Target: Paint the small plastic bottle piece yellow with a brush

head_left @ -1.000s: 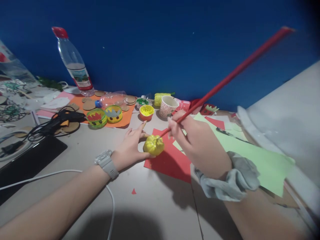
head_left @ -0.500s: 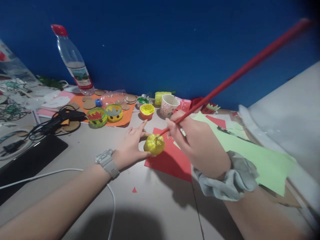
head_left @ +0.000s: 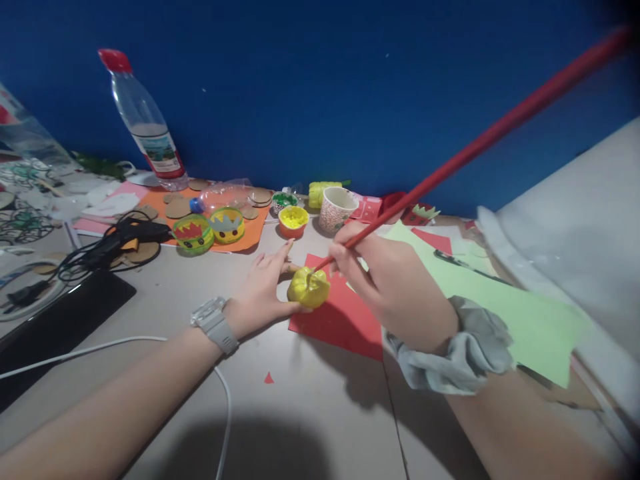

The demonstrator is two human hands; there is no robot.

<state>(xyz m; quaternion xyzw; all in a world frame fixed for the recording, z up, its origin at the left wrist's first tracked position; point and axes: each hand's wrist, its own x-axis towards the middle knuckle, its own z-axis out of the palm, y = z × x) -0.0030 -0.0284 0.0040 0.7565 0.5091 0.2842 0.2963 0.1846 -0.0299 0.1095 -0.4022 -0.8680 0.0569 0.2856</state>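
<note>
My right hand (head_left: 395, 287) grips a long red paintbrush (head_left: 450, 167) low on its handle, and its tip touches the top of a small yellow pumpkin-shaped piece (head_left: 311, 293). The piece has a shiny, ribbed surface and sits on the left part of a red paper sheet (head_left: 345, 323). Thumb and fingers of my left hand (head_left: 263, 287) hold the piece steady from its left side. Just behind it stand a cup of yellow paint (head_left: 293, 220) and a cup of green paint (head_left: 285, 202).
A patterned paper cup (head_left: 337, 212) stands behind my hands. Light green paper (head_left: 530, 333) lies at right. On the left are two decorated rings (head_left: 194, 235), a tall plastic bottle (head_left: 155, 143), black cables (head_left: 115, 237) and a black device (head_left: 65, 333). A white cord (head_left: 227, 400) crosses the table.
The brush tip has shifted very slightly left on the yellow piece, with my right hand. My left hand keeps its hold, and the view has moved a little.
</note>
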